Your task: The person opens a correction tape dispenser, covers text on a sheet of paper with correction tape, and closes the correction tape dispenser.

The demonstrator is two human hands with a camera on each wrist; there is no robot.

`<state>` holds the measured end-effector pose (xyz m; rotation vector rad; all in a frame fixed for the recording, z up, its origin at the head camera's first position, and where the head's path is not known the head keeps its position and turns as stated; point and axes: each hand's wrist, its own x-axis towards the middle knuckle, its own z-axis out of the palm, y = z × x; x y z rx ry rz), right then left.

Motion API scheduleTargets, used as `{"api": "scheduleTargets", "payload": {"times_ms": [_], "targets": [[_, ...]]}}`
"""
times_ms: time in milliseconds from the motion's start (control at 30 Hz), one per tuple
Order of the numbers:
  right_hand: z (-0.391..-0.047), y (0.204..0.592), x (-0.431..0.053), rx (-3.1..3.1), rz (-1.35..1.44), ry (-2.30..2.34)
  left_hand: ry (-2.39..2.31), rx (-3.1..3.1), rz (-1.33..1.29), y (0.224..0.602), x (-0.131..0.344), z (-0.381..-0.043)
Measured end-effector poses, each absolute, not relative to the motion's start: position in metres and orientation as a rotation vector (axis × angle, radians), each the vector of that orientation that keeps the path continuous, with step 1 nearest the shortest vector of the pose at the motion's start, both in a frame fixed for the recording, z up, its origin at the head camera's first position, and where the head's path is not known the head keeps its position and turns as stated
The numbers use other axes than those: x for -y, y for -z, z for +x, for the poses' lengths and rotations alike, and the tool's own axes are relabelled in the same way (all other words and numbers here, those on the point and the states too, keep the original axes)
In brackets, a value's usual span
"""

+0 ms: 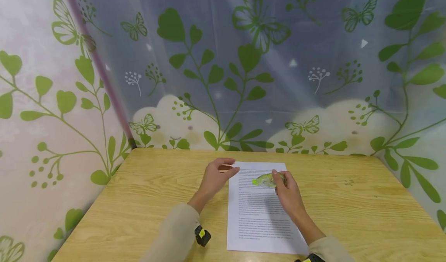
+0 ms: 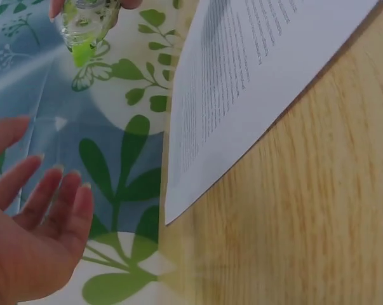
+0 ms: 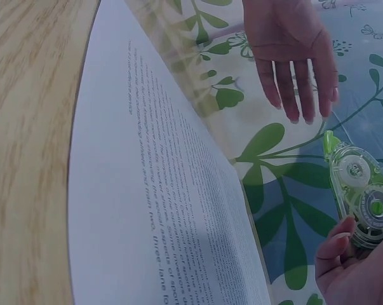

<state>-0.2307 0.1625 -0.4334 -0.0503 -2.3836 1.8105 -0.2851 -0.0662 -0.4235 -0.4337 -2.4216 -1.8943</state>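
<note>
My right hand [image 1: 290,192] grips a correction tape [image 1: 265,180] with a clear body and green tip, held above the upper part of a printed sheet of paper [image 1: 258,204]. In the right wrist view the tape's round spools [image 3: 369,190] show through its casing, and the right fingers [image 3: 336,251] curl round its rear end. My left hand [image 1: 216,177] is raised near the sheet's upper left corner, fingers relaxed and holding nothing. The left wrist view shows that left hand [image 2: 42,235] with its fingers spread apart, palm visible.
The sheet lies flat on a wooden table [image 1: 156,200]. Behind the table hangs a blue curtain [image 1: 216,60] with green leaves and butterflies, and a paler patterned one [image 1: 42,99] stands at the left. A black wrist strap [image 1: 202,235] is on the left sleeve.
</note>
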Motion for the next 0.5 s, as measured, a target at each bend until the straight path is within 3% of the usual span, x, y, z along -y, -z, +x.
{"api": "scheduleTargets", "payload": {"times_ms": [233,500], "targets": [[-0.230,0.435,-0.160,2.373,-0.052,-1.823,1.648,2.617,-0.895,0.421,0.062,-0.285],[-0.230,0.437,-0.157,2.382,-0.054,-1.805,1.534,2.669,-1.008,0.424,0.055,-0.282]]}}
